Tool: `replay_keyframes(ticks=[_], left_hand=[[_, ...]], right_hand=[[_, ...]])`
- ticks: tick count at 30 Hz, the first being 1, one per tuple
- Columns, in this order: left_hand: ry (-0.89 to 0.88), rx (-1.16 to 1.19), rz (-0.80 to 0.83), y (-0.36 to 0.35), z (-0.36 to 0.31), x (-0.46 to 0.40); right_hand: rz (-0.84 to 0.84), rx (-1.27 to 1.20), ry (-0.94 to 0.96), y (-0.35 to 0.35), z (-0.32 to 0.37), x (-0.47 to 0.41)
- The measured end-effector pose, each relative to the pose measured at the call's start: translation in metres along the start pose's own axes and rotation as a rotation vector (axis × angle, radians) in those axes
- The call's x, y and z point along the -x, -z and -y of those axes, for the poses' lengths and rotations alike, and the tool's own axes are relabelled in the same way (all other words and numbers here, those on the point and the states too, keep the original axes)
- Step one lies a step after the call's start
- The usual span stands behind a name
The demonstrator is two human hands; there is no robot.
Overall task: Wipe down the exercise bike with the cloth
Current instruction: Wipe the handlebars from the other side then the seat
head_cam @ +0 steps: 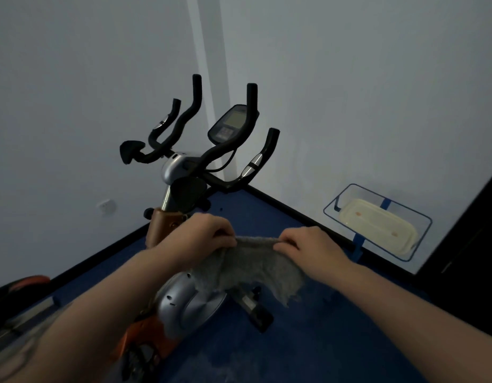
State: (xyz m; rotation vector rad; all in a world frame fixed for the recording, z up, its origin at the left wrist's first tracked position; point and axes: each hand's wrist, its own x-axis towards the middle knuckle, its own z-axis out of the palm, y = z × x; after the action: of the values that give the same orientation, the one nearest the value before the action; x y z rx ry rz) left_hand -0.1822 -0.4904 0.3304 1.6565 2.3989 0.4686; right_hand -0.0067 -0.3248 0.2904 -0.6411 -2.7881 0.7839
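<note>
Between the two hands a grey cloth [250, 268] is stretched, hanging toward six o'clock. Left hand [203, 234] pinches its top edge at nine o'clock, right hand [308, 244] at three. Beyond, at twelve o'clock, stands the exercise bike [189, 167].

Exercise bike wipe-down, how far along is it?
Nothing looks wiped yet. The left hand and right hand pinch the grey cloth stretched between them, held above the exercise bike. The handlebars, console and silver flywheel cover remain.
</note>
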Motion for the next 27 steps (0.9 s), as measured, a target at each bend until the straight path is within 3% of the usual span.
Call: replay_keyframes(ticks=[4,7,9,12,17,23,27], left_hand=[[0.252,0.330,-0.274,-0.037,-0.003,0.008],[0.337,0.573,-0.448,-0.065,-0.024,0.017],[0.303,0.639,-0.445,-0.079,-0.039,0.025],[0.188,0.590,-0.307,-0.093,-0.053,0.039],[0.079,0.504,-0.100,-0.097,-0.041,0.068],[0.347,0.474,-0.174,-0.088,0.008,0.116],[0.545,0.444,-0.274,-0.092,0.052,0.149]], right_hand=[[0.057,-0.162,-0.158,-0.019,0.009,0.003],[0.078,-0.644,-0.347,-0.039,0.023,0.007],[0.141,-1.023,-0.474,-0.042,0.030,0.008],[0.193,-1.155,-0.532,-0.040,0.028,0.005],[0.185,-0.881,-0.369,-0.056,0.025,0.002],[0.137,-0.121,0.007,-0.080,0.036,-0.006],[0.178,0.205,0.180,-0.103,0.055,-0.003]])
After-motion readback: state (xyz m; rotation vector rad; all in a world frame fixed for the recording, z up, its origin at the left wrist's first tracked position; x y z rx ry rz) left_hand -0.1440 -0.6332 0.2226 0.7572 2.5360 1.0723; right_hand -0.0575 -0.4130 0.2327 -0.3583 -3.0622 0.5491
